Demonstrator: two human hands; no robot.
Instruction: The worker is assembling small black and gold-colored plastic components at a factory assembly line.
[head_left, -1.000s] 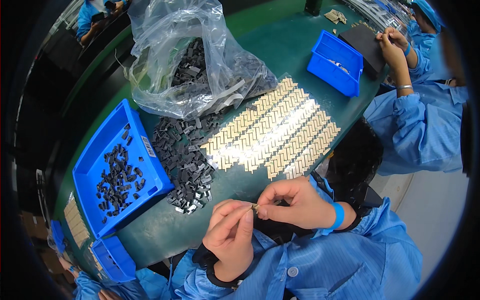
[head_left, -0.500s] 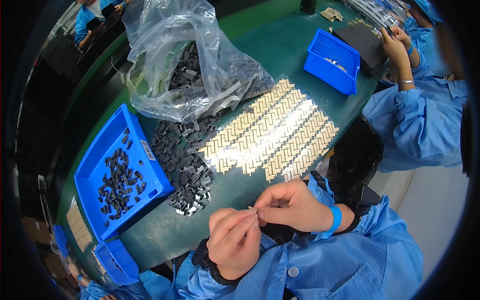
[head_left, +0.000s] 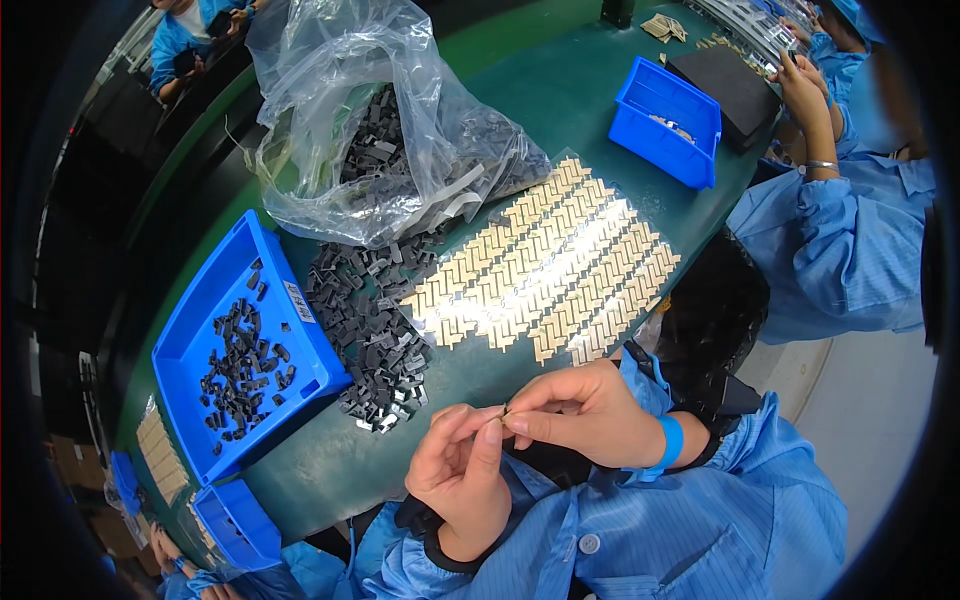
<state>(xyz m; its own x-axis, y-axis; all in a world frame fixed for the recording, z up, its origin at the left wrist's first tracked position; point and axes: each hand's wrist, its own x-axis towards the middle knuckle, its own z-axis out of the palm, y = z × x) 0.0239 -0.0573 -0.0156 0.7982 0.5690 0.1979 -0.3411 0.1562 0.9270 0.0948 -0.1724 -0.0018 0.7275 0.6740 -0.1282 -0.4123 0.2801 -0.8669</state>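
My left hand and my right hand meet just off the near edge of the green table. Together their fingertips pinch one small dark part. A loose heap of small black parts lies on the table just beyond my hands. To its right is a clear sheet covered with rows of tan stickers. A blue tray at the left holds several more black parts. A blue band is around my right wrist.
A crumpled clear plastic bag with black parts sits at the back of the table. A smaller blue bin and a black block stand at the far right, where another person in blue works. Another small blue bin sits lower left.
Both hands have stayed together at the table's near edge, shifting only slightly while fingering the small part. Nothing on the table has moved.
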